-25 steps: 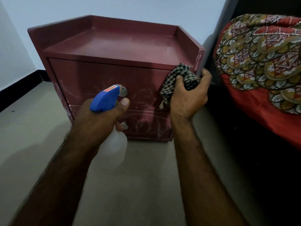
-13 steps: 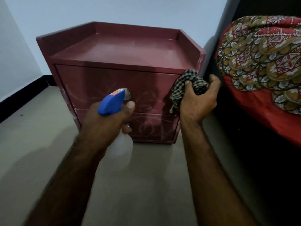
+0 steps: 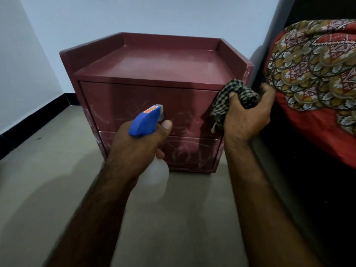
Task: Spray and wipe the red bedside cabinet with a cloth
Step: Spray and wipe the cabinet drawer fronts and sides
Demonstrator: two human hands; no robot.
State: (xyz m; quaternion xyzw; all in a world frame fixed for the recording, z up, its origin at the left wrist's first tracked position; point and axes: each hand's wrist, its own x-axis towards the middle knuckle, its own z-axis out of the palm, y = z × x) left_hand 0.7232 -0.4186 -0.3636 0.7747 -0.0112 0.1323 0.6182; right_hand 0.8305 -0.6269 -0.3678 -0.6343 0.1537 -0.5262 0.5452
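— Question one: where is the red bedside cabinet?
— On the floor against the wall, just beside a bed's patterned bedspread; white smears streak its drawer fronts.
— And the hands?
— The left hand grips a spray bottle, blue nozzle aimed at the upper drawer. The right hand clutches a bunched checkered cloth at the cabinet's front right corner.

Both forearms reach forward; the left hand grips the spray bottle, the right hand clutches the cloth.
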